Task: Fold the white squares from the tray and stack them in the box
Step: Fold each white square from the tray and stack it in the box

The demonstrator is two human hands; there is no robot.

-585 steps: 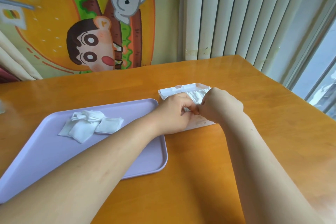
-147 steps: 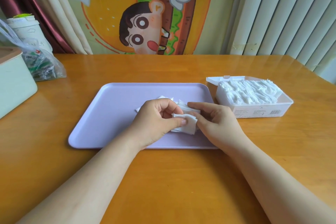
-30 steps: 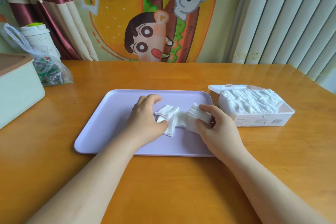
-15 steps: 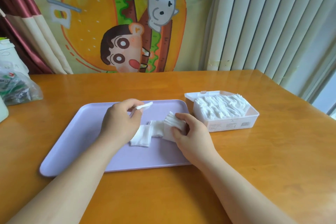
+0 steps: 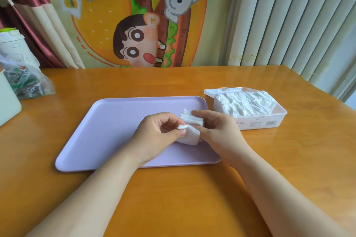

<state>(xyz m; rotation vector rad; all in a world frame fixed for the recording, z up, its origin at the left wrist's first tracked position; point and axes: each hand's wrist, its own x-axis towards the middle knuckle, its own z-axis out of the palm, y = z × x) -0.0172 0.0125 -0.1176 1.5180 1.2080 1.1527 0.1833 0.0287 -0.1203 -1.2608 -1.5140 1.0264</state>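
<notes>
A lilac tray (image 5: 115, 121) lies on the wooden table. Over its right part my left hand (image 5: 154, 136) pinches a white square (image 5: 189, 134) between thumb and fingers. My right hand (image 5: 217, 131) holds a small stack of folded white squares (image 5: 192, 119) just above that one. Right of the tray stands a clear plastic box (image 5: 269, 121) with its lid open behind it, filled with folded white squares (image 5: 244, 104).
A plastic bag of items (image 5: 25, 81) and a pale green container (image 5: 7, 100) sit at the table's left edge. A white cup (image 5: 13, 46) stands behind them. The wall cloth and vertical blinds (image 5: 289, 21) rise behind the table.
My left hand has moved right and now pinches a square beside the stack in my right hand. The loose squares that lay on the tray are now gathered between both hands.
</notes>
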